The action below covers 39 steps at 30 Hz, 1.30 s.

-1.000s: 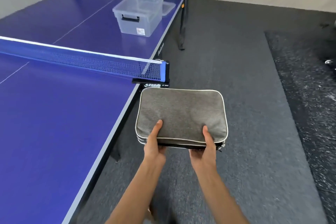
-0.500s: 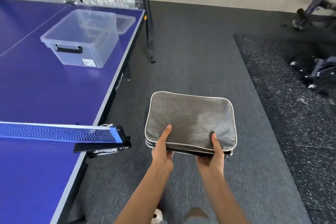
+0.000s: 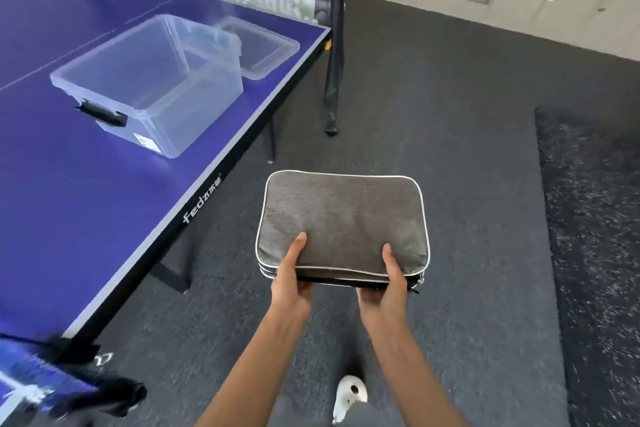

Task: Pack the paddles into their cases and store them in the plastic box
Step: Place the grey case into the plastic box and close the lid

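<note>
Nearer now, the clear plastic box; both hands grip 2 stacked grey, white-piped cases.

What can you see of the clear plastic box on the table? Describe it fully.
The plastic box is clear and rectangular, with a rim, a black latch handle and a small label on its near end. It stands upright and open on the blue table; nothing shows inside it. Its clear lid lies behind it.
</note>
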{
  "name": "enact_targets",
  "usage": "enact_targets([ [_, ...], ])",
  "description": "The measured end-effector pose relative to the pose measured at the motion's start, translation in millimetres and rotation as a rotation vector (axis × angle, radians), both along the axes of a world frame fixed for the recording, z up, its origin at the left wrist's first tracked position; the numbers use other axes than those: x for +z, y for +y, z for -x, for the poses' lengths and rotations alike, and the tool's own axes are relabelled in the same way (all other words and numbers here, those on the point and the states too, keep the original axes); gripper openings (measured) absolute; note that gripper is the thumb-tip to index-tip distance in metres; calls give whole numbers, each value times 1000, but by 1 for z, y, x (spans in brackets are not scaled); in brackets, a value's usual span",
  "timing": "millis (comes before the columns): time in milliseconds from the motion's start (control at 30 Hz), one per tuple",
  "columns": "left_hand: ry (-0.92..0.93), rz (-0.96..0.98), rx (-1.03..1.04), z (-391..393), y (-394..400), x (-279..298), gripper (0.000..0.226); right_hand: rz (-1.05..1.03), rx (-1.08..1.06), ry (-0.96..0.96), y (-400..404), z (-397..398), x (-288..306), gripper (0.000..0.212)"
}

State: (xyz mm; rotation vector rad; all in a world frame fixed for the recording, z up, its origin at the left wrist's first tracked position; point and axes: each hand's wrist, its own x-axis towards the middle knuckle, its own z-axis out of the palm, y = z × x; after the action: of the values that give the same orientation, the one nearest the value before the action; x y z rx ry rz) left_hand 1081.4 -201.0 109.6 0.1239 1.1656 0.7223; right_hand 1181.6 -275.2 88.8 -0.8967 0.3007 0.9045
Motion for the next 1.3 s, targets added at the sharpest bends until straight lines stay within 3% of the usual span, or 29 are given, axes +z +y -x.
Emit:
enact_targets([
  [267, -4, -16, 184, -86, 116, 4, 54, -20, 192, 6, 133, -98, 1, 49],
  [633, -48, -81, 275, -135, 319, 20, 80, -31, 281, -34, 347, -153, 29, 46],
  [800, -67, -142, 368, -146, 384, 54, 68, -52, 337, -22, 425, -164, 70, 50],
  [967, -39, -187, 523, -141, 441, 83, 56, -65, 497, -15, 503, -164, 99, 33],
  [1300, -21, -295, 1018, -105, 513, 131, 33, -156, 1036, 28, 638, -120, 135, 43],
])
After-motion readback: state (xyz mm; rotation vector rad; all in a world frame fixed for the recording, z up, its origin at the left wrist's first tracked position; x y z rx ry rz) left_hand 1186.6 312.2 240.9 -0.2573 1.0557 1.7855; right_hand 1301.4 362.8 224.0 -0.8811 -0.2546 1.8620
